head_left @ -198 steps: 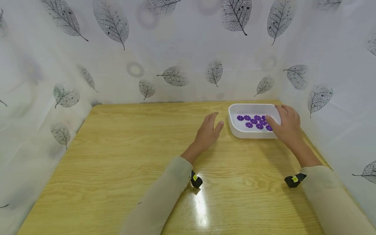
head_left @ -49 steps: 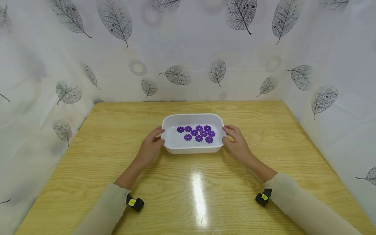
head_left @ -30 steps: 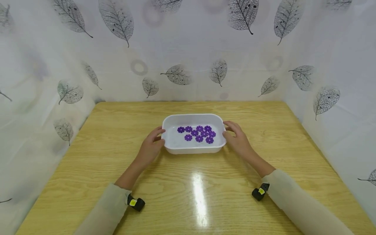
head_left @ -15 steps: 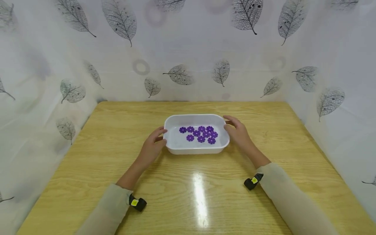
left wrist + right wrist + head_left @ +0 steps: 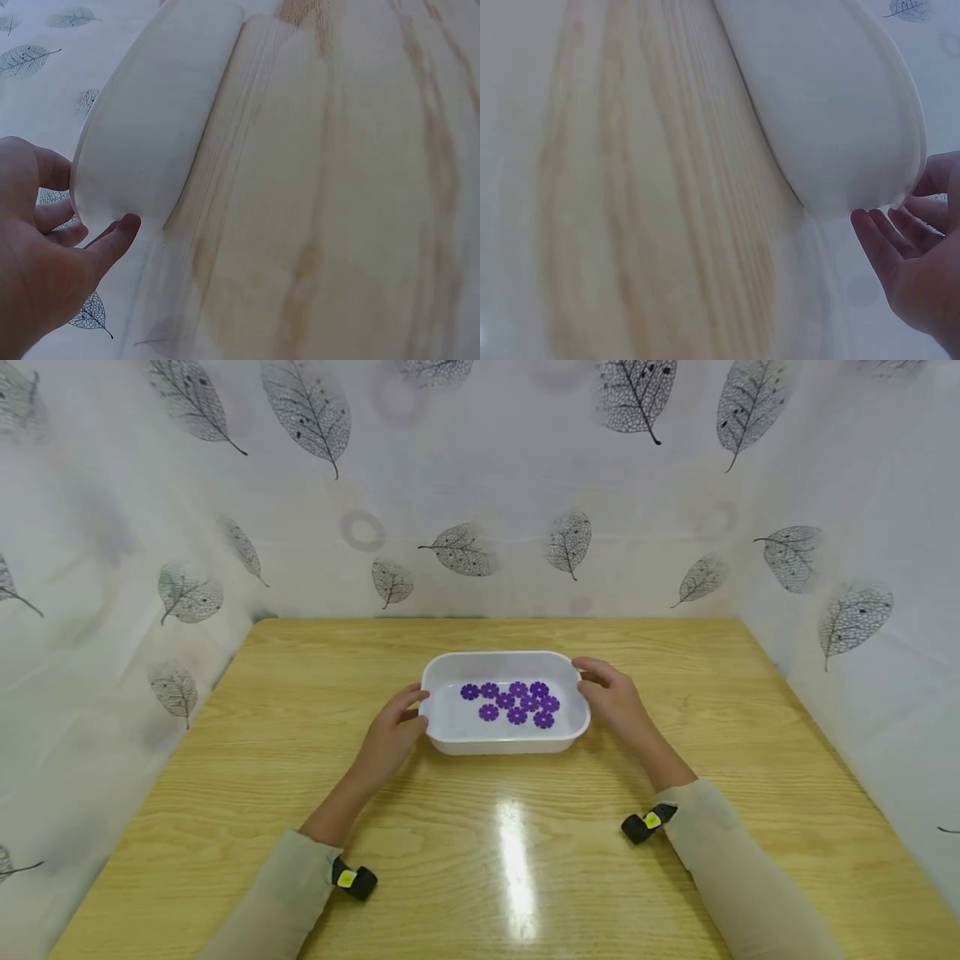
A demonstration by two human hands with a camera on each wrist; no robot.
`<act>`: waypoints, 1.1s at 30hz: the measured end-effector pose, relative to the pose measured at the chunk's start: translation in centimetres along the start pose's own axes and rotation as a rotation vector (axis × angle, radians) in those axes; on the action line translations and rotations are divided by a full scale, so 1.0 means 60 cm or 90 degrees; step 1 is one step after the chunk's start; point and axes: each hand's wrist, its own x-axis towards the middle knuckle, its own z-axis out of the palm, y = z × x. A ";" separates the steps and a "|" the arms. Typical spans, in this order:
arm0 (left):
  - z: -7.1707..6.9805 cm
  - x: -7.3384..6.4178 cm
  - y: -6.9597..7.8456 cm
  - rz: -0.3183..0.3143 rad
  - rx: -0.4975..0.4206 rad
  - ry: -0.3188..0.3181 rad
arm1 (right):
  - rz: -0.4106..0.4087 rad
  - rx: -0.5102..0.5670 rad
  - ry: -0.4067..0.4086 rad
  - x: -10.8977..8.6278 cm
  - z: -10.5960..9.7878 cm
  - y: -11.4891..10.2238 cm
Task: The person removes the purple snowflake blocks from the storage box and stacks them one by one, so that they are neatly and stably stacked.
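Observation:
A white plastic tub [image 5: 450, 747] stands on the table in the middle of the head view, its long side toward me. Several purple flower-shaped discs [image 5: 517, 716] lie flat on its floor, mostly bunched to the right of centre. At the tub's left end, my left hand [image 5: 386, 739] holds the rim between thumb and fingers; the left wrist view shows the thumb against the end wall [image 5: 150, 127]. My right hand [image 5: 618, 706] grips the far part of the right end. In the right wrist view its thumb is against the tub wall [image 5: 832, 112], with the other fingers partly hidden behind the rim.
The wooden table [image 5: 300, 660] extends around the tub on every side. White cloth [image 5: 495, 460] printed with grey leaves hangs behind the table and along both sides. Each sleeve cuff carries a small black camera [image 5: 354, 880]. A bright light reflection lies on the near tabletop.
The tub has come from the back right to the middle of the table, discs inside. My left hand now holds its left end. The right hand has shifted toward the far right corner.

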 end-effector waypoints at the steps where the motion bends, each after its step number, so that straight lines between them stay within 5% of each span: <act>1: 0.001 0.000 0.001 0.000 0.002 0.000 | -0.004 -0.002 -0.001 -0.001 -0.001 0.001; 8: 0.000 -0.004 0.009 0.023 0.005 -0.001 | -0.035 -0.008 0.007 0.004 -0.002 0.009; 20: -0.019 0.020 0.047 0.185 0.073 0.098 | -0.060 -0.002 0.012 0.006 0.002 0.009; 25: -0.004 0.040 0.066 0.159 0.054 0.029 | -0.070 0.006 0.011 0.006 0.002 0.011; 33: 0.044 0.080 0.080 0.111 0.110 -0.116 | -0.066 0.006 0.007 0.007 -0.001 0.015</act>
